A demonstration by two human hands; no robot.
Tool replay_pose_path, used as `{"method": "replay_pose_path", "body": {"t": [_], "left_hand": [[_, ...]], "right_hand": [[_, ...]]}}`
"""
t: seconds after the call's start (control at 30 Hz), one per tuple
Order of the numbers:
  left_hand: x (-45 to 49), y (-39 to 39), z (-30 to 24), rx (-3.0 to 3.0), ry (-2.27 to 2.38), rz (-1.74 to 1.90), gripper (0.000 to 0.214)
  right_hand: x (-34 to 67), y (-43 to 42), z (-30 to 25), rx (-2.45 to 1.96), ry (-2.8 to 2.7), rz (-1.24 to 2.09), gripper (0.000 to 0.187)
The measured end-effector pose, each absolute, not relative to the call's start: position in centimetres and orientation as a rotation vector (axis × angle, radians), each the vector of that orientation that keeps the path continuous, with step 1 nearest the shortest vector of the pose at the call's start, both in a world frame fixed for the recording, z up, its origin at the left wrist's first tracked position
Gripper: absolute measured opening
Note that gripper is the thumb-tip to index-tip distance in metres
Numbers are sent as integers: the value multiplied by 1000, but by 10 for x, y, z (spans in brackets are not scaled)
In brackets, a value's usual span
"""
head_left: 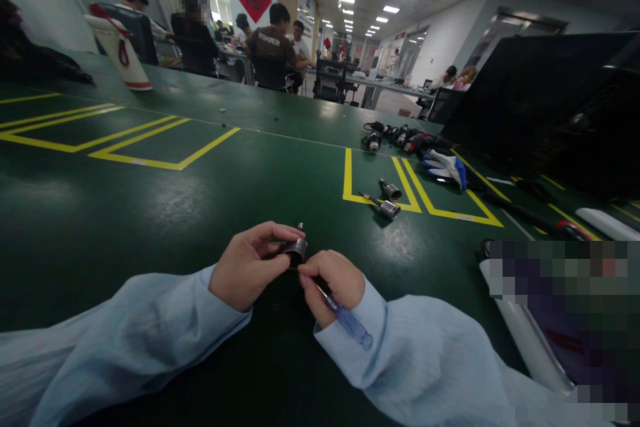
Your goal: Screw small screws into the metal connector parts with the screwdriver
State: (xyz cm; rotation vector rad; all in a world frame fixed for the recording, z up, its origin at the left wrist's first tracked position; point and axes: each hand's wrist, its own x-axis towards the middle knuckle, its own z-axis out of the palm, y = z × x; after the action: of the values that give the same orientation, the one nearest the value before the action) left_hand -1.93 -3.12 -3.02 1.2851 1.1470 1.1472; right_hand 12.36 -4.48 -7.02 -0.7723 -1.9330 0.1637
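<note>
My left hand (249, 271) is closed around a small grey metal cylinder part (296, 249) with a thin pin sticking up from it, held just above the green table (165, 213). My right hand (334, 283) pinches a small screwdriver with a clear blue handle (350, 323); its tip points at the underside of the metal part. Both sleeves are light blue and rest on the table's near edge.
Two similar metal parts (390, 190) (387, 209) lie in a yellow-taped box ahead right. Further back lie several dark parts (380, 137) and a white-blue glove (445, 168). A black monitor (540, 100) stands at right. People sit at far tables.
</note>
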Motion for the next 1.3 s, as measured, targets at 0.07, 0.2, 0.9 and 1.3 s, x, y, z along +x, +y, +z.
{"method": "replay_pose_path", "body": {"t": [0.07, 0.2, 0.9, 1.3], "left_hand": [[-19, -31, -31, 1289, 1158, 1150, 15], [-19, -30, -32, 1282, 1163, 1151, 16], [-25, -19, -34, 1225, 1173, 1058, 29], [-27, -20, -35, 1118, 1086, 1087, 35]], "right_hand": [[122, -41, -75, -765, -1899, 107, 11], [122, -38, -78, -715, -1900, 61, 14], [124, -65, -55, -886, -1889, 1036, 9], [128, -57, -56, -891, -2109, 841, 13]]}}
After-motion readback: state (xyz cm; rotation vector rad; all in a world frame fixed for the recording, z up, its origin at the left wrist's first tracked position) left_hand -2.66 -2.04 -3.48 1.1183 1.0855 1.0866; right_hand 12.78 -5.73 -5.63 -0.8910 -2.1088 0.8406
